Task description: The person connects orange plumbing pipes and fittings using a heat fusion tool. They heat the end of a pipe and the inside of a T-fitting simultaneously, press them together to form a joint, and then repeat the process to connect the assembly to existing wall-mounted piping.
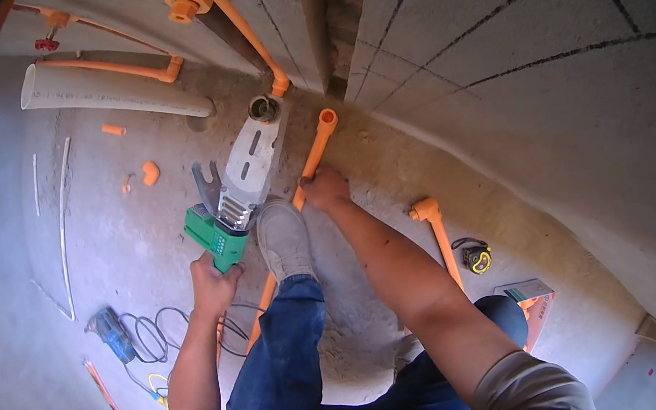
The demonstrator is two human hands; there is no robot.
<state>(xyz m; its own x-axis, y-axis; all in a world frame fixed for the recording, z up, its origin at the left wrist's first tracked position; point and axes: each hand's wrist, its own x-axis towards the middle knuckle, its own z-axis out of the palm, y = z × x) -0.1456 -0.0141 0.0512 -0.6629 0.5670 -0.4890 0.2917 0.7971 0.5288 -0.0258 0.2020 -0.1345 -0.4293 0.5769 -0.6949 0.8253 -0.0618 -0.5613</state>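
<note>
My left hand (217, 285) is wrapped round the green handle of a pipe fusion welder (248, 166), whose flat metal heating plate points away from me. A round socket die sits near the plate's far end. My right hand (326, 188) grips an orange plastic pipe (313, 159) just below its far end, which carries an elbow fitting (327, 118) with its opening up. The pipe runs back toward me, beneath my leg. My shoe (282, 233) stands between the welder and the pipe. The elbow is beside the heating plate, apart from it.
A white pipe (116, 91) stands at the far left, near orange pipework on the wall. Loose orange fittings (151, 173) lie on the floor. A blue power tool (112, 335) with a cable is at left. Right are another orange pipe (443, 243), a tape measure (478, 258) and a box (537, 309).
</note>
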